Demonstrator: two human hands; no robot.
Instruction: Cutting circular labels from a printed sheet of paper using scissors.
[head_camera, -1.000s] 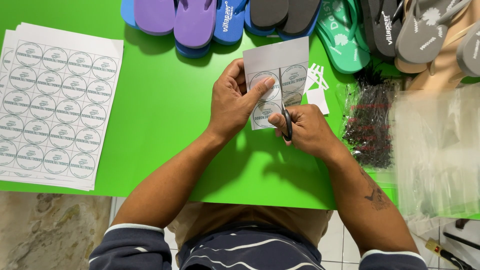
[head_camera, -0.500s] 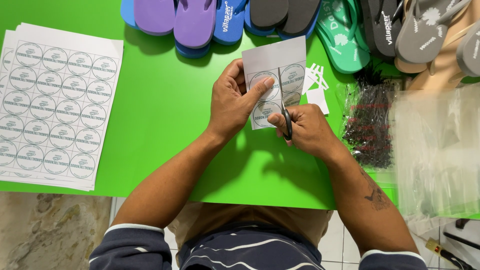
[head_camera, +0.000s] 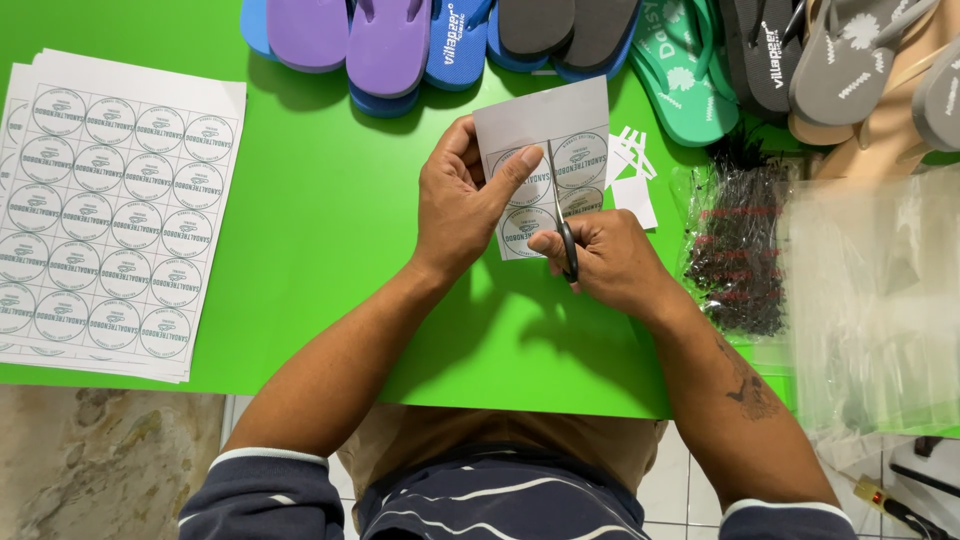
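Stack of printed label sheets (head_camera: 105, 215) flat at left on green table (head_camera: 320, 200). Left hand (head_camera: 462, 200) pinches small label sheet (head_camera: 545, 150) at centre, thumb on top, sheet raised over table. Right hand (head_camera: 605, 262) closed around black scissors (head_camera: 562, 225), blades partway into sheet. Paper offcuts (head_camera: 632, 175) just beside. Sandals (head_camera: 390, 40) line far edge. Clear bags (head_camera: 870, 290) at right.

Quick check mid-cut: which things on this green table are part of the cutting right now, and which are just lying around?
In use:
- left hand, holding the paper piece
- right hand, working the scissors

Lying about:
- stack of round-label sheets
- paper scraps
- row of flip-flops
- bag of black fasteners
- clear plastic bags
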